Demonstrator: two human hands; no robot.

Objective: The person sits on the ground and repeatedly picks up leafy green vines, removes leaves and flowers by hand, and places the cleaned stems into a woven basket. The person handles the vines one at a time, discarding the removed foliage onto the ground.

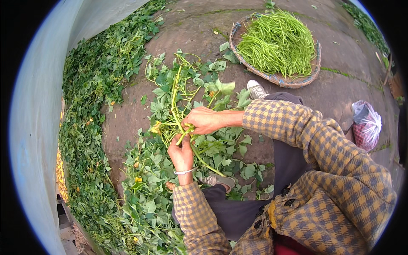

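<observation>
My right hand (203,120) closes around a thick green vine stem (175,92) with leaves trailing from it. Just below, my left hand (181,155), with a pale bracelet at its wrist, pinches a stem piece (183,137) between thumb and fingers. Both hands nearly meet over a loose heap of leafy vines (153,200), which look like sweet potato vines. A yellow flower or leaf (156,127) shows beside the stems left of my hands. Part of the held stems is hidden behind my fingers.
A shallow woven basket (276,82) at the upper right holds a pile of stripped green stems (277,44). A tied clear plastic bag (366,126) stands on the concrete floor (338,95) to the right. Along the left, a thick band of vines (86,143) lies beside whitish sheeting (38,127). My shoes (256,90) flank the heap.
</observation>
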